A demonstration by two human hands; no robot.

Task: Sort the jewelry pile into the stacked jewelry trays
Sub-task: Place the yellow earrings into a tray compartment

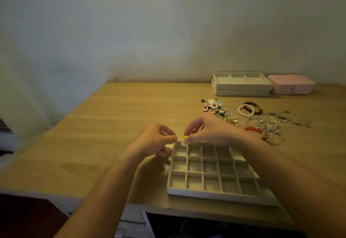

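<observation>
Left grip (157, 138): thumb and forefinger are pinched together on the left end of a small yellow-and-white piece (184, 139).
Right grip (207, 131): fingertips are clamped on the same piece from the right, at its yellow bead.
Piece in hand: it is held just above the far-left corner cell of the grid tray (206, 192) and is not yet let go. Whether it touches the rim I cannot tell.
Grid tray: it sits near, right of centre on the tabletop (112, 125), seemingly on top of another tray set a little askew. Every cell that shows looks bare.
Far trays (241, 86): two are stacked at the far right beside a pink box (292, 85). The top one's wide compartments show nothing inside.
Jewelry pile (262, 123): it lies between the far trays and the grid tray. It holds flower pieces (215, 106) on its left, bead bracelets (250, 109), a red bracelet (253, 129) and thin chains (292, 119) on its right.
Done: by the look of it almost nothing, since no item is seen lying in any tray.
Left: seating this first piece, then nearly the whole pile, with small pieces likely for the grid and bracelets and chains for the wider compartments.
</observation>
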